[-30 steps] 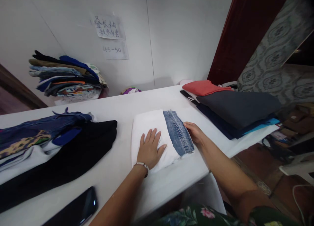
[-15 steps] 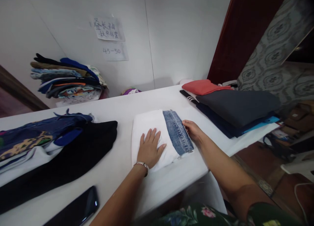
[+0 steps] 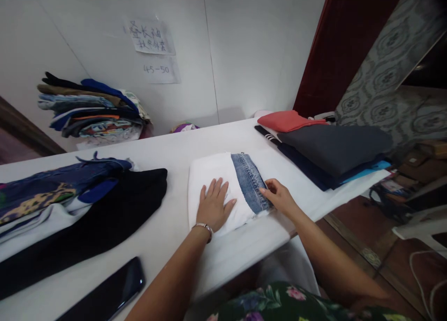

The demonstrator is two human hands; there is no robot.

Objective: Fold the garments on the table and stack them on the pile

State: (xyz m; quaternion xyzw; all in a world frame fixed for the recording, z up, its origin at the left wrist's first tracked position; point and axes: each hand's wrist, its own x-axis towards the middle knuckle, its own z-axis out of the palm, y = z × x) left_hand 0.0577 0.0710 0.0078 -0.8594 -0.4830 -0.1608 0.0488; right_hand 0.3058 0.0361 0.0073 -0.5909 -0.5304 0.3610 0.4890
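A folded white garment (image 3: 209, 165) with a blue denim band (image 3: 248, 179) along its right side lies flat on the white table (image 3: 167, 260). My left hand (image 3: 213, 205) rests on the white cloth, palm down and fingers spread. At the right edge of the denim, my right hand (image 3: 277, 195) pinches the fabric, thumb on top and the other fingers partly hidden behind the edge. A bracelet (image 3: 205, 228) circles my left wrist.
On the left lie a black garment (image 3: 132, 204), a patterned blue garment (image 3: 70, 179) and a phone (image 3: 108, 288). Folded clothes (image 3: 94, 107) are stacked at the back left. More clothes, a grey one (image 3: 331, 149) and a red one (image 3: 288, 121), lie at the right.
My right hand has slid down along the denim edge toward the near corner, its thumb now over the band. My left hand stays flat in place. The view has shifted slightly.
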